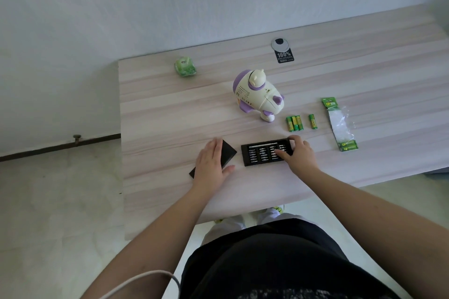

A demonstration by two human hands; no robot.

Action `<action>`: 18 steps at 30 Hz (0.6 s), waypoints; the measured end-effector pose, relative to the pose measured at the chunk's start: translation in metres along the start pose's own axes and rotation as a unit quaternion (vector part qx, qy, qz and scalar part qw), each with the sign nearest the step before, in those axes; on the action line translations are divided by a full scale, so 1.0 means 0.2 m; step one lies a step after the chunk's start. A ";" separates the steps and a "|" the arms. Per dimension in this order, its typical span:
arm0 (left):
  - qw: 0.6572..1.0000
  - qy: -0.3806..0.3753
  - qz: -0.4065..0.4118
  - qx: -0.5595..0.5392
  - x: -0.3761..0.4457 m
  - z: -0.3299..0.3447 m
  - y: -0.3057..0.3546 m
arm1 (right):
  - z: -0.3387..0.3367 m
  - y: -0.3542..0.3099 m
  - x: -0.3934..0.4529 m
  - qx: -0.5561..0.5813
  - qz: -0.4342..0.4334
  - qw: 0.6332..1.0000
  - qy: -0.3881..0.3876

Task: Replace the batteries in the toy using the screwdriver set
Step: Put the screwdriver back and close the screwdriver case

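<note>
So I've got the screwdriver set point(266, 155) open on the worktop point(158, 114) right in front of me. It's a black tray with rows of little bits sitting in slots, plus what looks like a long silvery piece along the far edge, probably the driver handle, though it's too small to be sure. My right hand point(297, 156) is curled over the right end of the tray, thumb hooked on the far corner and fingers down among the bits, so I'm both steadying it and fishing for the one I want. My left hand point(211, 165) is lying flat, fingers relaxed, on the black lid point(227, 153) just beside the tray, mostly to keep it parked out of the way.

The toy point(258, 94), a cream and purple critter thing, is further back near the middle of the worktop, not touched yet. To its right I've laid out the new batteries point(295, 123), three touching in a row, and one loose battery point(313, 121) close by. The torn-open battery pack point(340, 126) is off to the right with some green cells still in the bottom end. There's also a green wrapped thing point(184, 68) at the back left, no idea what.

Battery door is still shut as far as I can tell, so this is very much step one.
</note>
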State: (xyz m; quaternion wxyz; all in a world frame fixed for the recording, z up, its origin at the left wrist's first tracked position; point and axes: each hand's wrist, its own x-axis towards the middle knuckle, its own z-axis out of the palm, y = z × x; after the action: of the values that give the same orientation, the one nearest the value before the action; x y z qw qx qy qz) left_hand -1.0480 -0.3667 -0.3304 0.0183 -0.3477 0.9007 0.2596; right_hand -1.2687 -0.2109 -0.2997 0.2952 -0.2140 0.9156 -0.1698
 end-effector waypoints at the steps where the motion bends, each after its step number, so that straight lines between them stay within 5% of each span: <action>1: 1.000 -0.002 -0.019 -0.002 0.01 0.01 0.02 | -0.01 0.00 0.01 0.001 -0.002 1.000 -0.008; 6: 0.999 0.032 -0.015 0.007 -0.02 0.03 0.03 | -0.04 0.00 0.05 -0.004 -0.027 0.999 -0.028; 18: 0.998 -0.038 0.012 -0.047 -0.04 -0.02 0.07 | -0.05 0.02 0.11 0.012 -0.058 0.998 -0.020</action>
State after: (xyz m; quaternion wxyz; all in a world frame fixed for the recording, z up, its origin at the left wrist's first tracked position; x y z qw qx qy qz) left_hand -1.0495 -0.3549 -0.3193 0.0330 -0.3268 0.8905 0.3149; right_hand -1.2925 -0.2158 -0.3038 0.3053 -0.2668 0.8935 -0.1932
